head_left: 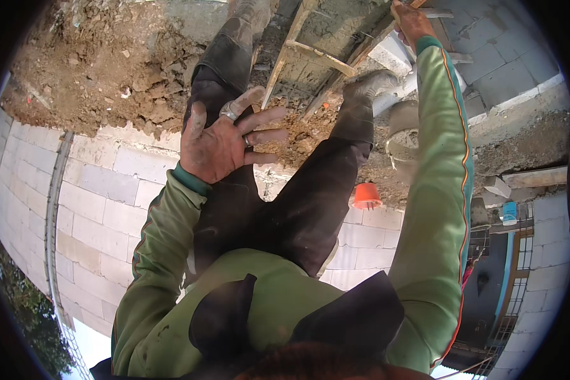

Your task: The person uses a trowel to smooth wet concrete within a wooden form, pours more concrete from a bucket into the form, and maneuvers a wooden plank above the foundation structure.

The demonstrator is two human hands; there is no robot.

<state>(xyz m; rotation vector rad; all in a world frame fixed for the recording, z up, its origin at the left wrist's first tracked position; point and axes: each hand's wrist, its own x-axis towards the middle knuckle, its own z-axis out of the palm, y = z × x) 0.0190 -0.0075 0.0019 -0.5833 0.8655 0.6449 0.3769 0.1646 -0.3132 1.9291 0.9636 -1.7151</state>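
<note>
My left hand (218, 140) is held up over my legs, palm showing, fingers spread and dusty. A ring sits on a finger, and nothing lies in the palm. Stretched far forward to the right, my right hand (414, 26) has its fingers curled at the long wooden rail (377, 45) of a ladder-like frame. Part of that grip is cut off by the top edge. A wooden crosspiece (322, 58) joins this rail to a second rail (286, 54) on the left. Grey, mortar-like material shows between them.
My dusty boots (368, 85) stand near the frame. An orange bucket (366, 196) and a grey-crusted bucket (404, 120) are right of my legs. Rough soil (126, 69) spreads left, beside a pale block wall (107, 183). A blue container (508, 213) stands at far right.
</note>
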